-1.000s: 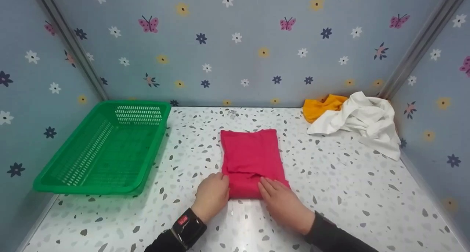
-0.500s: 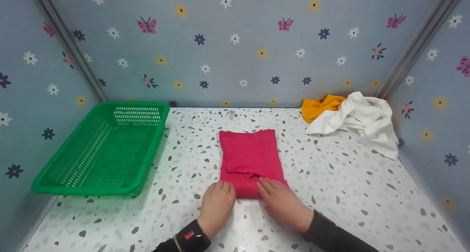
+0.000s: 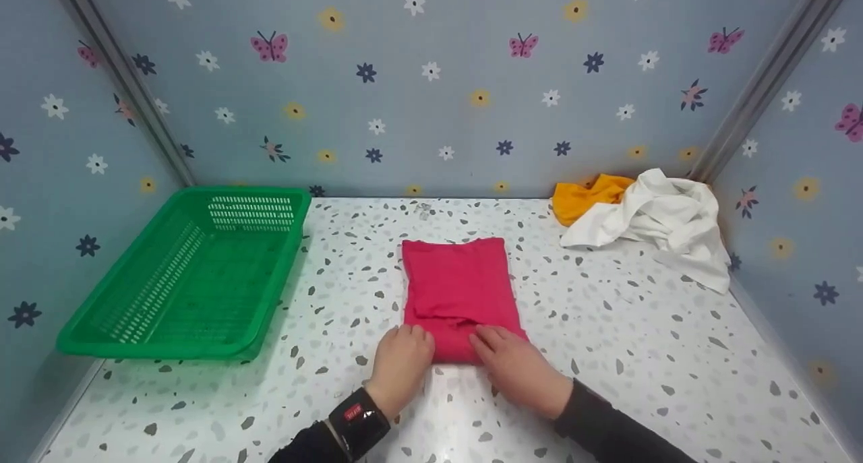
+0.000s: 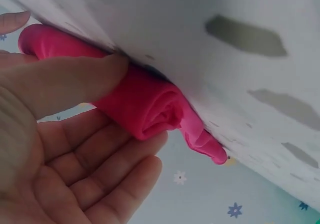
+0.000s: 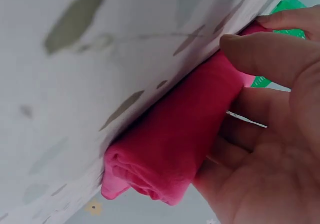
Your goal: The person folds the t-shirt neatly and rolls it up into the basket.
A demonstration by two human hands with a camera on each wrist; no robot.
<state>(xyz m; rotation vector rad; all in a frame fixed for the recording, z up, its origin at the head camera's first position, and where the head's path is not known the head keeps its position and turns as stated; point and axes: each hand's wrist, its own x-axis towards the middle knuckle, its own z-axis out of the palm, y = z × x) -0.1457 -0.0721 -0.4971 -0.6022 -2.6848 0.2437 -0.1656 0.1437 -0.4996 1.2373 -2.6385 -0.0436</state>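
A pink-red cloth [image 3: 458, 281] lies folded into a flat rectangle in the middle of the table in the head view, its near edge rolled into a thick fold. My left hand [image 3: 403, 362] grips the left end of that roll. In the left wrist view the thumb [image 4: 85, 82] presses the near side, the fingers lie over the far side, and the layered end of the roll [image 4: 162, 114] shows. On the roll's right part my right hand [image 3: 519, 368] holds with thumb [image 5: 260, 54] and fingers on opposite sides, as the right wrist view shows.
A green plastic basket [image 3: 270, 308] with slotted sides stands at the left. White cloth [image 3: 674, 213] lies crumpled at the back right, beside an orange-yellow cloth [image 3: 580, 203]. Flower-patterned walls [image 3: 431, 99] enclose the speckled table [image 3: 350, 267] at the back and sides.
My left hand has shifted right along the near edge, from the cloth's left side onto the roll's end. The right hand and the cloth have hardly moved.
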